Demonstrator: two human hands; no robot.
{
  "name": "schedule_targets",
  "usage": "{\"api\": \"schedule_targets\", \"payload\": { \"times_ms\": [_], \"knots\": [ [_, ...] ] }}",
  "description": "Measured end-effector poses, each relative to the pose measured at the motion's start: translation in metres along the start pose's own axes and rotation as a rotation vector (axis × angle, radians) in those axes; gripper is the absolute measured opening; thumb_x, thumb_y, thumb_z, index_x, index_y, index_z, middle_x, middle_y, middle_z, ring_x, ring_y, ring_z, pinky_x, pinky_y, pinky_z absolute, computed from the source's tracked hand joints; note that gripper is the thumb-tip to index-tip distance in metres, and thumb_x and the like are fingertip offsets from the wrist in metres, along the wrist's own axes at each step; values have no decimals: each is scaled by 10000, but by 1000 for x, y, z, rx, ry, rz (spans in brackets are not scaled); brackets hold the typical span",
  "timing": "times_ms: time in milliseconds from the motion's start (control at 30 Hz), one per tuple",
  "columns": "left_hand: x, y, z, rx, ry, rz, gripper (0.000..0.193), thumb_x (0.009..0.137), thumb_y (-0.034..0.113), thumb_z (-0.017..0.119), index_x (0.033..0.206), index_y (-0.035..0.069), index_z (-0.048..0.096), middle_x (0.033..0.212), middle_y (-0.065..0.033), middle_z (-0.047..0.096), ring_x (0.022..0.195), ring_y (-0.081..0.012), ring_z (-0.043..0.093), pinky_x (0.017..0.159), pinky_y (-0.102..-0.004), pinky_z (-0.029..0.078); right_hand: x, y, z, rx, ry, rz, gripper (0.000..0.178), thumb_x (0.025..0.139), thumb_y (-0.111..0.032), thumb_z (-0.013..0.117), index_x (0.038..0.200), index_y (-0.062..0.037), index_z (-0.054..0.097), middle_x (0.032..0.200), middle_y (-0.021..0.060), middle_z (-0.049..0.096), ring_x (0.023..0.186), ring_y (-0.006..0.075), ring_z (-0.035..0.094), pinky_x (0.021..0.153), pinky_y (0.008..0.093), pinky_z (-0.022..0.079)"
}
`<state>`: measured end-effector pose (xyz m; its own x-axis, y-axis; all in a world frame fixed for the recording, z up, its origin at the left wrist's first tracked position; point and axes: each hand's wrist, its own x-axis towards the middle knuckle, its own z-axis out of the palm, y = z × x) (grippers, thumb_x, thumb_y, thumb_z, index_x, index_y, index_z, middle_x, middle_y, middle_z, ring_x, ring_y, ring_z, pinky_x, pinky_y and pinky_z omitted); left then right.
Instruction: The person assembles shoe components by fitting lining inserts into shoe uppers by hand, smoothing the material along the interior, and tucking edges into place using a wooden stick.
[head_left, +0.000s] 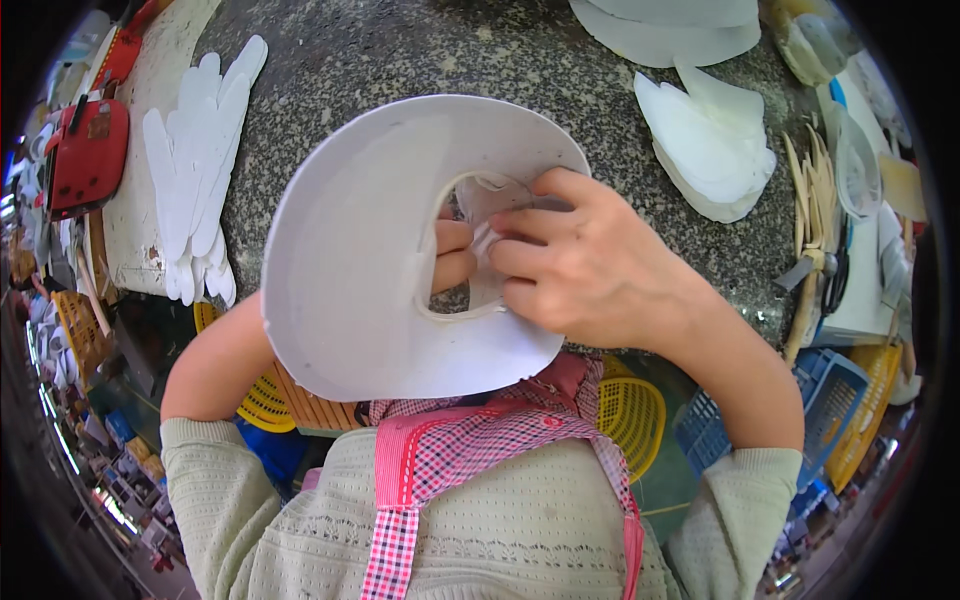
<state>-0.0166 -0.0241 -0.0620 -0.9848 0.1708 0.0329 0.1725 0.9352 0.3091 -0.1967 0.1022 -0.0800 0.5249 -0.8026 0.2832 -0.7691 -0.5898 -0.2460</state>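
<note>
A worker holds a large white curved sheet (360,260) above the near edge of a speckled stone worktop (400,50), close to the chest, where both hands can reach its oval opening. The right hand (580,262) lies over the opening's right rim, fingers (520,222) curled and pinched on a small white piece (487,205) seated inside the hole, apparently to press it against the edge. The left hand (452,257) comes up from beneath the sheet; only its bent fingertips show through the opening, seemingly bracing the piece from behind, and how firmly they grip cannot be told. A fan of narrow white strips (195,160) lies along the worktop's left edge, and stacked white cut shapes (710,145) sit toward its right side, both within arm's reach. Flat wooden sticks (812,190) rest near the right edge. Yellow baskets (630,415) and a blue crate (825,395) stand below the worktop.
</note>
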Motion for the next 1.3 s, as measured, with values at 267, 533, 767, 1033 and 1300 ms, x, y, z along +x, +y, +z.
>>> {"api": "schedule_targets", "payload": {
  "times_ms": [267, 533, 767, 1033, 1300],
  "knots": [
    [-4, 16, 12, -133, 181, -174, 291, 672, 73, 687, 948, 133, 614, 968, 0, 636, 878, -213, 576, 784, -363, 474, 1, 3, 1, 6, -13, -29, 96, 567, -179, 590, 520, -103, 625, 640, -5, 594, 656, 170, 589, 726, 327, 435],
    [-1, 5, 14, -194, 98, -72, 232, 695, 136, 618, 919, 90, 579, 934, -26, 592, 865, -213, 569, 790, -325, 462, -2, 4, 5, -18, 40, -15, 82, 573, -176, 591, 529, -114, 623, 632, -12, 585, 686, 162, 585, 724, 319, 437],
    [-7, 4, 9, -284, 0, -50, 128, 747, 157, 586, 868, 118, 567, 837, -40, 549, 788, -198, 550, 705, -330, 448, -5, 3, 5, 49, 100, 22, 97, 582, -175, 588, 542, -98, 632, 718, -15, 625, 785, 164, 618, 777, 341, 449],
    [-8, 13, 14, -121, 220, 6, 287, 728, 198, 604, 999, 107, 605, 893, -44, 579, 805, -222, 560, 727, -361, 456, -1, -11, 0, -9, -41, 27, 102, 565, -182, 572, 553, -83, 594, 843, 48, 599, 936, 234, 600, 841, 407, 452],
    [-10, 17, 13, 76, 47, -17, 322, 707, 235, 576, 968, 46, 582, 981, -60, 548, 871, -217, 545, 764, -352, 443, -2, -9, 3, -11, 24, 20, 137, 571, -163, 577, 572, -52, 656, 726, 33, 591, 750, 210, 579, 797, 354, 434]
  ]
}}
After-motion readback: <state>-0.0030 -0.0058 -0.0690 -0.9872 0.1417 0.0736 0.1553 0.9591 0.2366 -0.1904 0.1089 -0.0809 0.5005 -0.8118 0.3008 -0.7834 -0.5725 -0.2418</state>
